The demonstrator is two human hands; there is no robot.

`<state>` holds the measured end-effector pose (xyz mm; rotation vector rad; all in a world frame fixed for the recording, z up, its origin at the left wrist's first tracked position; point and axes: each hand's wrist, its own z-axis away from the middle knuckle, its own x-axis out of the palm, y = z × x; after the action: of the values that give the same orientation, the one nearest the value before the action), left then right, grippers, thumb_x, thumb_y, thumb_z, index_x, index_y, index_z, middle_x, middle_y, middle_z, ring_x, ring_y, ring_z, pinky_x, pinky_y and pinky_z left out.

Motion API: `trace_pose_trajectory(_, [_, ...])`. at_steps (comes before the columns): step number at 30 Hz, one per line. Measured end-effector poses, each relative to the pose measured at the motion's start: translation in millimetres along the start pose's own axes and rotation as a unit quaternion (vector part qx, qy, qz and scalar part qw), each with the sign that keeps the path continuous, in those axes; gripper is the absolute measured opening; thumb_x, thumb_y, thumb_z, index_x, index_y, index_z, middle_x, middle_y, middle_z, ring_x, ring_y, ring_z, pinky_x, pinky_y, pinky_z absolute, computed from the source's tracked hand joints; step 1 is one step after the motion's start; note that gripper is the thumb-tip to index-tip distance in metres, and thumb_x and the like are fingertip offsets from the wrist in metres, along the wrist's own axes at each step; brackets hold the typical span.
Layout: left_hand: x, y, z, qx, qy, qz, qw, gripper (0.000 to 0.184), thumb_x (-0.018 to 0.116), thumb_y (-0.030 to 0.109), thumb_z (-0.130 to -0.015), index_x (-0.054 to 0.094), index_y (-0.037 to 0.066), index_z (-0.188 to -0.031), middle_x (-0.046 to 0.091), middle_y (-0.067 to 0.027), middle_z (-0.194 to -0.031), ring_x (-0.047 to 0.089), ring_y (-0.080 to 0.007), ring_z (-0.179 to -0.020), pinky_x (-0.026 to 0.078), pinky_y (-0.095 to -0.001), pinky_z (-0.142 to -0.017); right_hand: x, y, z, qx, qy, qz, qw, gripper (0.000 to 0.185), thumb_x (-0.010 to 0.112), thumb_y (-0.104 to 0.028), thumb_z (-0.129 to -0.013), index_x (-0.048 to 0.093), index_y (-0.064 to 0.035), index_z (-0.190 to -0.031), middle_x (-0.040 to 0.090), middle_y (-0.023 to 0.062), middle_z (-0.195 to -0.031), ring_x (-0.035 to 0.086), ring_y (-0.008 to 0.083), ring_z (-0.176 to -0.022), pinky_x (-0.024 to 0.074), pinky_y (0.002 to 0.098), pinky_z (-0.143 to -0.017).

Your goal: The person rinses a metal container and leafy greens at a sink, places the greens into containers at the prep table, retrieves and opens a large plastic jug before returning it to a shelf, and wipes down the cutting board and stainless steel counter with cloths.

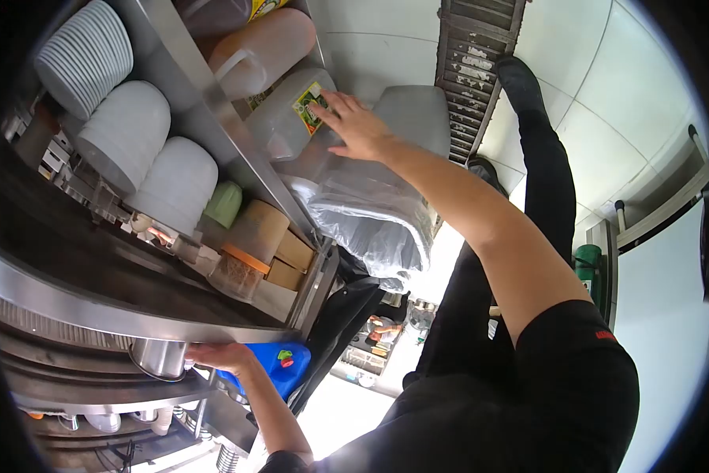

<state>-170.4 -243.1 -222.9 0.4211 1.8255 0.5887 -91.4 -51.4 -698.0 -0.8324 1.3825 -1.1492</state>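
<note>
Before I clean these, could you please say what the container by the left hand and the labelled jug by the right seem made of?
The container: shiny metal, probably stainless steel, judging by bright reflections. The jug: smooth, likely plastic, since it looks translucent.

Can count 1 right hand [356, 130], 1 left hand [224, 359], 1 metal pot [159, 361], at least 3 plastic jugs [275, 126], 1 grey bin [413, 118], 1 clear bag [370, 209], 1 ribbed white stack [86, 59], 2 smooth white bowl shapes [177, 181], 1 green dish [224, 203], 1 blue container [271, 366] and 2 dark shoes [520, 83]
</note>
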Motion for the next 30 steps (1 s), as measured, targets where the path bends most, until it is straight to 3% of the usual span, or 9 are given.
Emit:
trace_pose_trajectory(3, [-8.0,-5.2,-5.6,0.017,-0.063,0.012,0.998,0.079,0.037,0.058,-0.107,0.021,0.002,-0.16,0.02,-0.0165,-0.168,0.023,-0.0284,-0.154,0.013,-0.0429,-0.129,-9.6,12.5,6.8,0.029,0.038,-0.009,0.999,0.088,0.082,-0.035,-0.08,0.039,-0.0098,-0.153,0.036,0.0227,-0.154,0.041,0.0397,-0.14,0.0404,0.0501,-0.112])
trace_pose_trajectory(8, [32.0,20.6,17.9,0.011,-0.013,0.006,1.0,0.078,0.035,0.059,-0.106,0.023,0.004,-0.161,0.022,-0.0147,-0.168,0.023,-0.0291,-0.154,0.012,-0.0442,-0.129,-21.2,-7.1,-69.3,0.02,0.171,-0.015,0.985,0.082,0.081,-0.036,-0.08,0.044,-0.0093,-0.148,0.043,0.0191,-0.147,0.045,0.0375,-0.135,0.0404,0.0507,-0.111])
trace_pose_trajectory(12, [-11.8,-6.4,-3.0,0.003,-0.052,0.045,0.998,0.077,0.035,0.058,-0.106,0.025,0.004,-0.161,0.023,-0.015,-0.168,0.023,-0.0298,-0.154,0.012,-0.0452,-0.129,-55.1,-29.0,-135.1,-0.063,0.177,0.119,0.975,0.083,0.084,-0.039,-0.075,0.049,-0.0124,-0.145,0.048,0.0119,-0.142,0.046,0.0306,-0.132,0.0371,0.0493,-0.112])
trace_pose_trajectory(17, [12.6,7.4,8.7,0.04,-0.032,0.0,0.999,0.072,0.033,0.056,-0.108,0.029,0.005,-0.159,0.028,-0.0149,-0.165,0.028,-0.0303,-0.152,0.015,-0.0453,-0.127,-52.4,-26.8,-180.4,-0.108,0.107,0.174,0.973,0.081,0.085,-0.043,-0.071,0.056,-0.0135,-0.14,0.05,0.0096,-0.139,0.042,0.0289,-0.133,0.0317,0.0528,-0.116])
trace_pose_trajectory(20, [36.8,24.0,26.0,-0.016,0.009,0.006,1.0,0.07,0.033,0.054,-0.108,0.03,0.006,-0.158,0.027,-0.0146,-0.166,0.029,-0.0302,-0.151,0.018,-0.0453,-0.127,-51.8,-31.2,-187.2,-0.094,0.14,0.214,0.962,0.082,0.086,-0.042,-0.069,0.057,-0.0141,-0.14,0.056,0.0052,-0.13,0.047,0.0245,-0.129,0.0336,0.0516,-0.113])
trace_pose_trajectory(21, [38.9,28.2,25.5,-0.034,0.02,0.004,0.999,0.069,0.032,0.054,-0.108,0.03,0.006,-0.158,0.027,-0.0145,-0.166,0.03,-0.0301,-0.15,0.019,-0.0453,-0.127,-52.3,-30.3,-190.7,-0.092,0.15,0.219,0.96,0.082,0.086,-0.042,-0.069,0.057,-0.014,-0.14,0.056,0.0054,-0.129,0.047,0.0245,-0.129,0.0344,0.0514,-0.113])
trace_pose_trajectory(22, [35.6,31.8,23.0,-0.043,-0.035,-0.002,0.998,0.07,0.032,0.055,-0.108,0.03,0.006,-0.158,0.027,-0.0144,-0.166,0.03,-0.0299,-0.15,0.019,-0.0455,-0.127,-57.9,-29.6,-194.1,-0.089,0.159,0.222,0.958,0.081,0.086,-0.042,-0.069,0.057,-0.014,-0.14,0.056,0.0056,-0.129,0.047,0.0244,-0.13,0.0352,0.0512,-0.112])
trace_pose_trajectory(29, [18.7,15.7,15.2,-0.033,0.007,0.02,0.999,0.075,0.031,0.057,-0.107,0.026,0.004,-0.16,0.024,-0.0142,-0.167,0.026,-0.0297,-0.153,0.015,-0.0443,-0.128,-92.8,-7.4,-242.3,-0.094,0.218,0.186,0.953,0.079,0.084,-0.036,-0.073,0.054,-0.0127,-0.143,0.054,0.0095,-0.132,0.048,0.0292,-0.125,0.0397,0.0479,-0.111])
trace_pose_trajectory(30, [26.7,21.0,15.1,-0.022,-0.023,0.019,0.999,0.078,0.032,0.059,-0.106,0.024,0.003,-0.16,0.022,-0.0149,-0.168,0.024,-0.03,-0.154,0.014,-0.044,-0.128,-96.5,1.7,-256.0,-0.111,0.246,0.188,0.944,0.071,0.083,-0.037,-0.076,0.057,-0.0082,-0.136,0.054,0.0129,-0.133,0.049,0.031,-0.125,0.0399,0.0488,-0.11])
